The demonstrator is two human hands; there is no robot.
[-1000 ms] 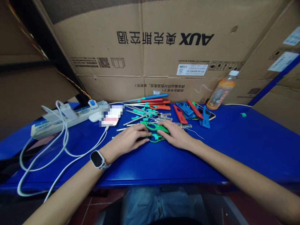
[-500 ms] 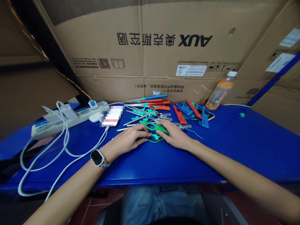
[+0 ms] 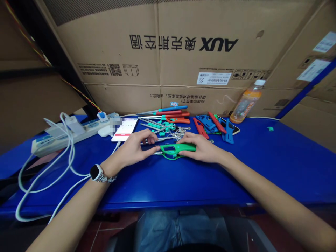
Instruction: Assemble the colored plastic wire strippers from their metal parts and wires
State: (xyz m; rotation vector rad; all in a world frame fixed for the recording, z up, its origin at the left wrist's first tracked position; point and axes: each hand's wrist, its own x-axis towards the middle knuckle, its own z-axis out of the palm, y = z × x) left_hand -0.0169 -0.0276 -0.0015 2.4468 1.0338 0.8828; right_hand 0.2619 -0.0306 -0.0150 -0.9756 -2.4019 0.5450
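My right hand (image 3: 201,148) is closed around the green handle shell of a long-nosed lighter (image 3: 181,148), low over the blue table. Left of the shell's trigger loop, a short stretch of metal tube shows. My left hand (image 3: 139,147) has its thumb and fingers apart, its thumb tip close to that tube. Another metal tube (image 3: 164,139) lies by its fingertips. Behind the hands is a loose pile of metal tubes with teal parts (image 3: 154,126) and clear inner pieces with wires (image 3: 181,133). Some parts are hidden by my hands.
Lighters with blue, red and orange handles (image 3: 178,120) lie at the back. Red and blue shells (image 3: 207,123) are heaped right of them, beside an orange drink bottle (image 3: 246,101). At left are a phone (image 3: 125,130), power strip (image 3: 47,141) and white cables (image 3: 70,154).
My left hand has come away from the green shell, moving left with its fingers parting. My right hand, still gripping the shell, has shifted slightly right.
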